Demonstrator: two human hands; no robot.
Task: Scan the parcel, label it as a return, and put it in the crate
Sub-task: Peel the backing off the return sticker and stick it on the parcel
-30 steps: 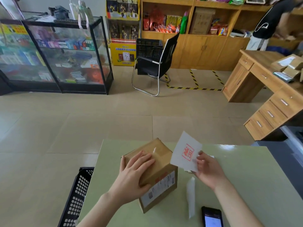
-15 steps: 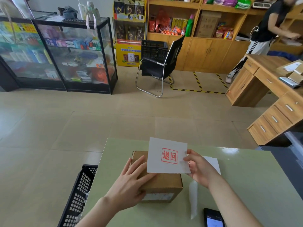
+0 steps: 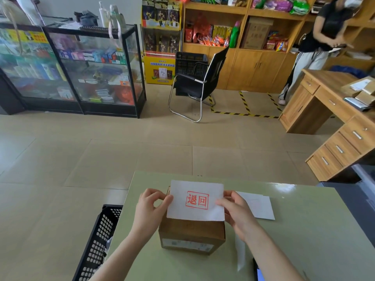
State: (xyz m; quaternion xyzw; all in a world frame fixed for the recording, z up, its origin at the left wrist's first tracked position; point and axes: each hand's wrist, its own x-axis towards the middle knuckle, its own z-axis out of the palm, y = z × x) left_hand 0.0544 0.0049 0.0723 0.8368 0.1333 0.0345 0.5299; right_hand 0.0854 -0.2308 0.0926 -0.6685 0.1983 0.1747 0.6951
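A brown cardboard parcel [image 3: 191, 232] stands on the pale green table [image 3: 294, 236], with a shipping label on its near side. Over its top lies a white return label [image 3: 195, 200] stamped with red characters in a red box. My left hand [image 3: 150, 207] pinches the label's left edge. My right hand [image 3: 237, 213] pinches its right edge. Whether the label touches the parcel's top, I cannot tell. A black perforated crate [image 3: 97, 244] stands on the floor against the table's left side.
More white label sheets [image 3: 257, 206] lie right of the parcel, with a peeled backing strip [image 3: 240, 254] and a phone [image 3: 258, 273] nearer me. A wooden desk [image 3: 332, 118] stands at the right, where a person [image 3: 316, 43] is. Further back are a black chair [image 3: 198, 84] and a glass cabinet [image 3: 81, 65].
The parcel was turned square to me. My left hand left the parcel's top and took the label's left edge. The label moved left over the parcel and now lies lower and flatter.
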